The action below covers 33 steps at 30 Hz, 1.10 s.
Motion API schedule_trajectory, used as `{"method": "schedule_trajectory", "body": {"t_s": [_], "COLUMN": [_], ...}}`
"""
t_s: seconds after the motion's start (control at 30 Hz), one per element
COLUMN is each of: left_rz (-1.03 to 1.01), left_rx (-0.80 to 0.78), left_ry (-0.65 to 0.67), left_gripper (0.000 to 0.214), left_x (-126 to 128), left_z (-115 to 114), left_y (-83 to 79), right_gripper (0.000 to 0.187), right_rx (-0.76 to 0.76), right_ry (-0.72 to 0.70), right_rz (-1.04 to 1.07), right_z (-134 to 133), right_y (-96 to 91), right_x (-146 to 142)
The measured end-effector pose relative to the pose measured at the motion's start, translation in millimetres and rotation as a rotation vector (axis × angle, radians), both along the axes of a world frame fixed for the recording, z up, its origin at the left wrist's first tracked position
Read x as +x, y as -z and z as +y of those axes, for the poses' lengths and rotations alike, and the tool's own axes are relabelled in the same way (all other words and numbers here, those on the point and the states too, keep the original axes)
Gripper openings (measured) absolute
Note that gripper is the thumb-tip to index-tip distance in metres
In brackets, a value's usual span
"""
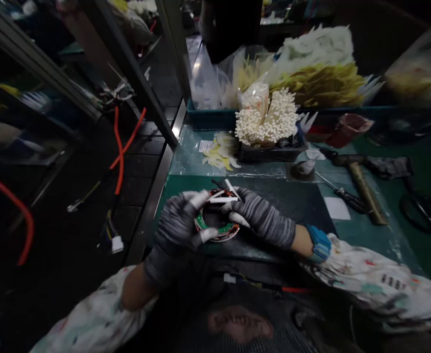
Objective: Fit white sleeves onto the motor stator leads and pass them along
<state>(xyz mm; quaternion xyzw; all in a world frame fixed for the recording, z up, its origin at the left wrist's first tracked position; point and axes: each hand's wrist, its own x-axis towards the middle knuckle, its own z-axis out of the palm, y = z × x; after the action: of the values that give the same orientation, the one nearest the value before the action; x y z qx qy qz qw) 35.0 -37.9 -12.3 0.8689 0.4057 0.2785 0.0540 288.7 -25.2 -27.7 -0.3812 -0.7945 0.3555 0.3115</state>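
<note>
Firmly, the gloved left hand (174, 230) and right hand (261, 218) grasp a green-banded ring (215, 229) sprouting white tubes (220, 199).

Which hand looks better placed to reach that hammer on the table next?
Probably the right hand: it sits on the hammer side of the round wired ring, while the left hand has the ring between it and the hammer.

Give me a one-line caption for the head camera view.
Gray-gloved left hand and right hand grip a wired copper-and-green ring above a green bench mat.
</note>
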Motion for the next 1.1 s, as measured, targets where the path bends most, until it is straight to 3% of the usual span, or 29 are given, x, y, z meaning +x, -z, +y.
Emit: {"method": "schedule_trajectory", "body": {"t_s": [0.07,0.1,0.23,0.3,0.4,0.47,0.6,0.73,0.8,0.93,1.1], "left_rz": [0.166,0.239,0.381,0.452,0.510,0.461,0.225,0.091,0.049,-0.070,-0.128], "left_rx": [0.122,0.134,0.155,0.242,0.306,0.316,0.380,0.291,0.232,0.252,0.285], "left_ry": [0.169,0.232,0.207,0.121,0.039,0.066,0.134,-0.118,-0.202,-0.123,-0.077], "left_gripper": [0.024,0.018,0.011,0.017,0.041,0.042,0.034,0.030,0.022,0.035,0.037], "left_x": [9.4,15.2,33.6,36.0,30.0,21.7,9.9,18.8,28.2,40.6,36.8], "left_z": [-5.7,-8.3,-25.5,-39.2,-53.5,-52.8,-43.3,-52.1,-55.1,-43.7,-29.6], "left_y": [-9.4,-15.4,-33.8,-33.9,-24.7,-15.4,9.7,35.6,45.8,61.4,71.7], "right_gripper": [0.033,0.034,0.035,0.034,0.023,0.020,0.037,0.032,0.026,0.014,0.008], "right_rx": [-0.005,-0.007,-0.030,0.088,0.426,0.588,0.686,0.716,0.728,0.677,0.463], "right_ry": [-0.039,-0.081,-0.232,-0.074,0.385,0.615,0.753,0.786,0.788,0.715,0.716], "right_rz": [0.013,0.007,-0.013,-0.032,-0.158,-0.284,-0.476,-0.463,-0.443,-0.172,0.315], "right_z": [1.5,2.1,11.2,23.1,48.7,66.3,92.8,104.4,104.2,88.7,22.3], "right_y": [-3.1,-6.5,-24.1,-30.8,-35.4,-35.1,-29.4,-22.9,-23.0,-37.7,-83.4], "right_x": [5.3,10.6,43.2,61.5,82.6,88.8,85.4,81.2,82.7,85.2,73.1]}}
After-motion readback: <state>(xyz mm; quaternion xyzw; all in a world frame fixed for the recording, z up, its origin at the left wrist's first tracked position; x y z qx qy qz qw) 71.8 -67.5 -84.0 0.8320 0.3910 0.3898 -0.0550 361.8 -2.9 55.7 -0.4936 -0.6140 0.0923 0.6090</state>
